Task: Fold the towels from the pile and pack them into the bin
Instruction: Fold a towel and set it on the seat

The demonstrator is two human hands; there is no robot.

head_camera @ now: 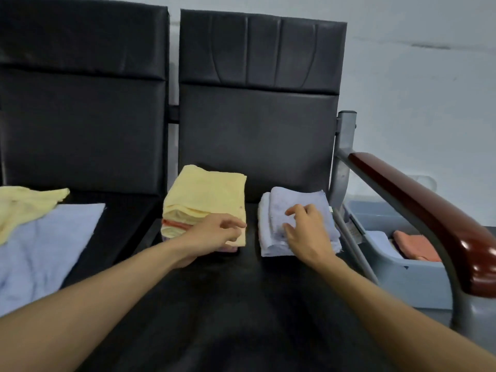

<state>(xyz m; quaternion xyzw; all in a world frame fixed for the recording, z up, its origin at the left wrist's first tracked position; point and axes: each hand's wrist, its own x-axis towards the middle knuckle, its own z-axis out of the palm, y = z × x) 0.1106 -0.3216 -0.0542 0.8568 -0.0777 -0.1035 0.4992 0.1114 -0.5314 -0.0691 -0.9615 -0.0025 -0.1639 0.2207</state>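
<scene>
Left grip (214,234) loose beside yellow stack (206,194), right grip (306,232) curled on lilac towel (300,200), armrest (418,205) before bin (402,277).

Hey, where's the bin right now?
In the head view the grey bin sits at the right, beyond the chair's armrest, just past the folded lavender towel under the right hand.
</scene>
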